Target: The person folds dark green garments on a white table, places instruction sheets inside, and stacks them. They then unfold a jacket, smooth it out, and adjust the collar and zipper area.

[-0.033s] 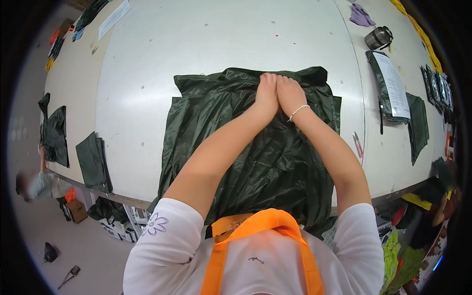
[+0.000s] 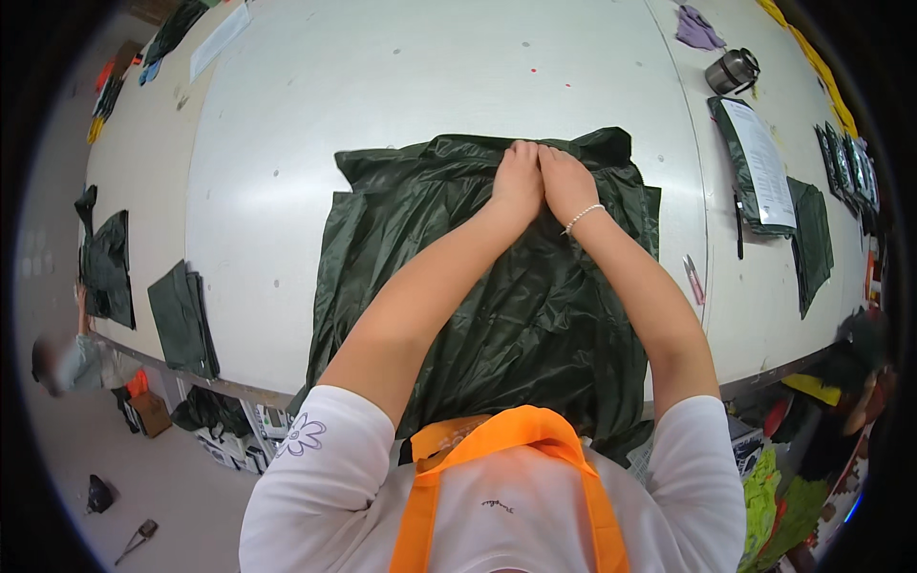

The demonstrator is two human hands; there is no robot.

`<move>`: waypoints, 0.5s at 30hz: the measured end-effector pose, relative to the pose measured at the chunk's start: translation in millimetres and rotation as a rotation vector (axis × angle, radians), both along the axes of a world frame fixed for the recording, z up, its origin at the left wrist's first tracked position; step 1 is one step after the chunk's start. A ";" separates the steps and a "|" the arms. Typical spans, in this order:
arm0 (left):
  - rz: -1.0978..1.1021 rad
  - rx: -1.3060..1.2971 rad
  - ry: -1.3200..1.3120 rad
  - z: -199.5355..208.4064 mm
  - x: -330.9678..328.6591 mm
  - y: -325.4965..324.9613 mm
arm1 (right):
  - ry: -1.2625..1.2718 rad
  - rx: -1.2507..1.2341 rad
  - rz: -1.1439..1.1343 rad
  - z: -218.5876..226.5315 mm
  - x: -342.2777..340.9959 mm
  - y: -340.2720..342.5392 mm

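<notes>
A dark green, shiny waterproof garment (image 2: pixel 478 315) lies spread in front of me, wrinkled, its lower end reaching over the table's near edge. At its far edge the fabric is bunched into a raised fold. My left hand (image 2: pixel 518 180) and my right hand (image 2: pixel 565 183) press together side by side there, knuckles up. Both have their fingers curled over the folded edge, pinching the fabric. The fingertips are hidden beneath the hands. A beaded bracelet (image 2: pixel 583 219) circles my right wrist.
Beneath everything is a large pale table (image 2: pixel 315 86). To the right are small scissors (image 2: pixel 693 279), a black pen (image 2: pixel 738 226), a paper sheet (image 2: pixel 759 160) on a green packet and a metal flask (image 2: pixel 733 72). Folded green fabric (image 2: pixel 181 320) lies left; a person (image 2: pixel 72 361) stands beyond it.
</notes>
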State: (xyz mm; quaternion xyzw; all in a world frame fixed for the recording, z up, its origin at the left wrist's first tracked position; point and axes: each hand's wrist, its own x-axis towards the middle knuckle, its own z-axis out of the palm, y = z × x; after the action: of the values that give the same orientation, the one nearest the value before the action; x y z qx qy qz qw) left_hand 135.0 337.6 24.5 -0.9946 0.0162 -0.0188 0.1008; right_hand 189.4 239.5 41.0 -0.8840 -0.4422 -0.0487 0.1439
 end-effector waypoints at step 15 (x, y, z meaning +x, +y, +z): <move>0.170 -0.265 0.006 9.6 4.5 -27.8 | -0.007 0.196 -0.057 -22.6 44.4 -49.8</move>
State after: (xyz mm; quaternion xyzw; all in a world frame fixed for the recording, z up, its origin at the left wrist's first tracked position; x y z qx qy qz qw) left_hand 139.5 309.8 34.2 -0.9970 -0.0701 -0.0090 -0.0300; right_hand 233.8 189.7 18.4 -0.8777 -0.4103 -0.0991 0.2268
